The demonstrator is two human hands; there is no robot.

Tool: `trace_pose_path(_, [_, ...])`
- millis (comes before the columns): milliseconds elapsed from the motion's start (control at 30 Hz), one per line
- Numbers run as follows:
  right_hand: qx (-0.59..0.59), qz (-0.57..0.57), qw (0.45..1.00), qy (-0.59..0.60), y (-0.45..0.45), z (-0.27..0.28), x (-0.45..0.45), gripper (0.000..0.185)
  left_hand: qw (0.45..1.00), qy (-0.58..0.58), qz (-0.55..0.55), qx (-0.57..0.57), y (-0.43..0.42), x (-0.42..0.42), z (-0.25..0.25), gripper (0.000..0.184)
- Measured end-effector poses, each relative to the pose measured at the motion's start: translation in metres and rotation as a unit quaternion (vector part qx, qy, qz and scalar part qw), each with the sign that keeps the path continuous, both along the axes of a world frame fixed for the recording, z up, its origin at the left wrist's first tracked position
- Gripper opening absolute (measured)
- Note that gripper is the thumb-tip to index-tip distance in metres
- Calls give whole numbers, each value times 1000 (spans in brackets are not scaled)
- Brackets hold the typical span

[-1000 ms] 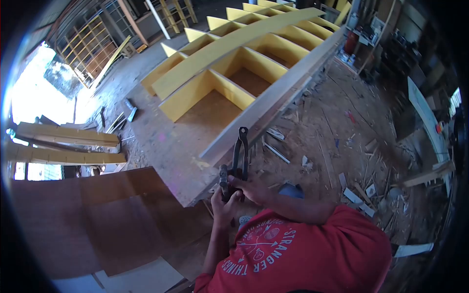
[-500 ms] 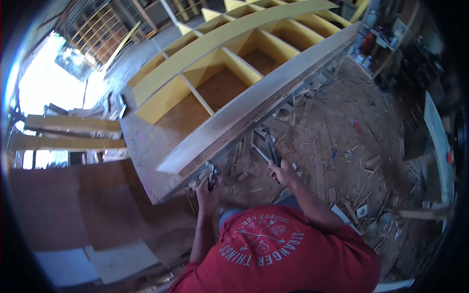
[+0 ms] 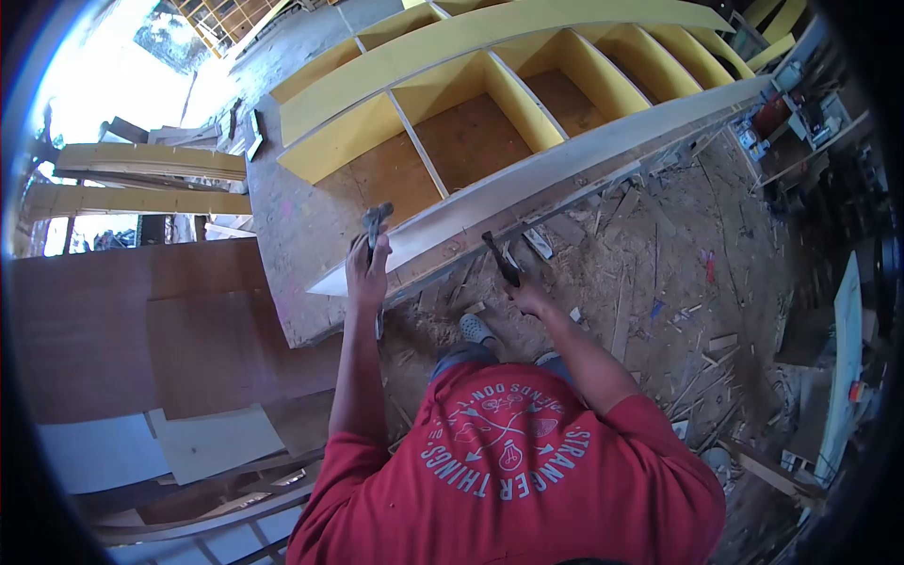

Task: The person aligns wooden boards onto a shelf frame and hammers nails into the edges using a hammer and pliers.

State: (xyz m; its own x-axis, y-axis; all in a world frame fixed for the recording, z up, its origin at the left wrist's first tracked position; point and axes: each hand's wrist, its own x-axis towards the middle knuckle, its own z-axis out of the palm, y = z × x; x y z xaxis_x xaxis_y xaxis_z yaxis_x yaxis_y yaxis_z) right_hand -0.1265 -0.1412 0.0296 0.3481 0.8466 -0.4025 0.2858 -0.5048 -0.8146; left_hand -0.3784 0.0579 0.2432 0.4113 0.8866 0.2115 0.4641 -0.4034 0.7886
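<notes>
plainly, a tool in each hand beside a big yellow frame

biggest of all is the bench (image 3: 301,235), a broad flat platform reaching away from the person. on it lies a yellow frame (image 3: 523,99) split by upright dividers into open compartments, with a long curved yellow strip (image 3: 527,28) running across them. along the near edge of the frame goes a pale plank (image 3: 565,184), its left end close to the person. off to the left, beside the bench, are large brown sheets (image 3: 85,320), and to the right the floor (image 3: 697,207) is littered with offcuts and chips.

nearer me, the person wears a red shirt (image 3: 527,452) with pale lettering, and one grey shoe (image 3: 477,330) shows past its hem.

the left hand (image 3: 365,271) is wrapped around a hammer (image 3: 377,221), head up, in front of the plank's left end; whether it touches the wood i cannot tell. the right hand (image 3: 529,297) grips a dark long tool (image 3: 504,266) that points up and left toward the bench edge. the two tools are well apart.

smallest, a red scrap (image 3: 708,266) lies on the floor at right.
</notes>
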Motion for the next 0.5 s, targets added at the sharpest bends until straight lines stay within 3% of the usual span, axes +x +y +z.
trace_pose_path(200, [-28, 53, 989, -132, 48, -23, 6, 50, 996, -14, -14, -92, 79, 22, -47, 43])
trace_pose_path(300, [-47, 66, 993, -82, 55, -12, 9, 50, 997, 34, -15, -69, 77, 26, -52, 46])
trace_pose_path(400, [68, 58, 994, -64, 51, -6, 2, 50, 994, 99, -43, -36, 75, 25, -48, 49])
trace_pose_path(500, [-72, 66, 993, -60, 49, -47, 1, 49, 986, 162, -42, -23, 78, 29, -48, 49])
